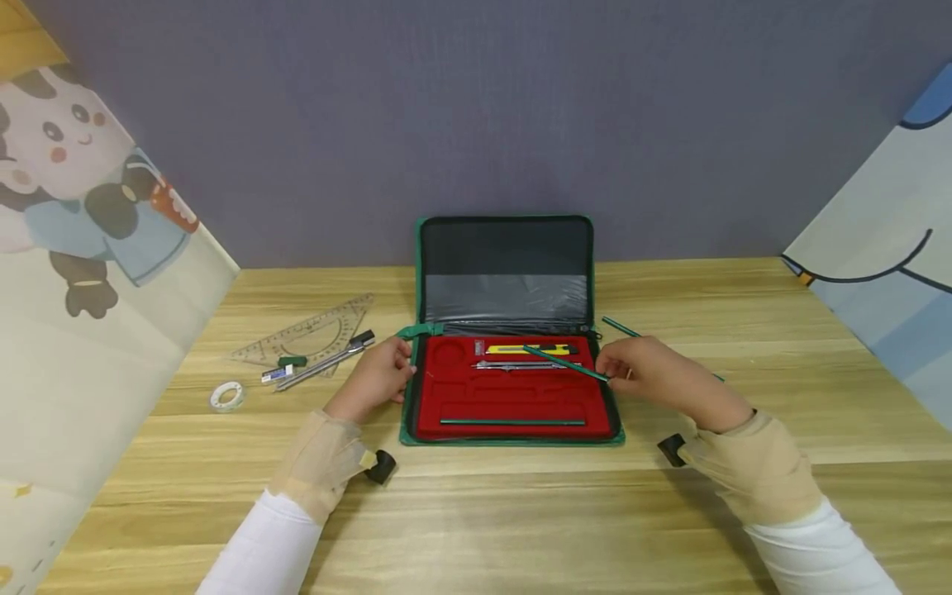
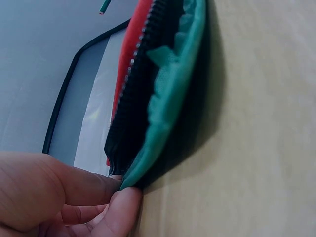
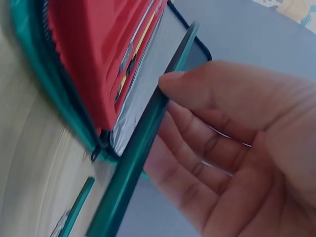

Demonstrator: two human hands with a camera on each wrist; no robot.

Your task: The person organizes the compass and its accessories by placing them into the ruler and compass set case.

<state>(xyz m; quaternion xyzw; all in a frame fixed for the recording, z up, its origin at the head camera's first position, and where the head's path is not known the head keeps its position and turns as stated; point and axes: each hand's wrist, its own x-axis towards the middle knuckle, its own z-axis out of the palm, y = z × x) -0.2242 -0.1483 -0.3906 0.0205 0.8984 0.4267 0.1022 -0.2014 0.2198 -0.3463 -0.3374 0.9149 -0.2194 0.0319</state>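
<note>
A green zip case (image 1: 513,392) lies unfolded on the table, its dark lid raised at the back and its red moulded tray facing up. With thumb and fingers my left hand (image 1: 378,373) pinches the case's green edge (image 2: 170,98) on the left side. My right hand (image 1: 647,372) pinches a green pencil (image 3: 143,136) at the case's right side, the pencil slanting over the tray. One more green pencil (image 1: 513,422) lies in the front slot. In the tray's back part are a yellow utility knife (image 1: 513,350) and a metal compass (image 1: 513,365).
Another green pencil (image 1: 620,327) lies on the table, partly hidden behind my right hand. Left of the case are a clear set square (image 1: 297,327), a metal drawing tool (image 1: 316,368), a small green piece (image 1: 292,361), an eraser (image 1: 278,374) and a tape roll (image 1: 216,398).
</note>
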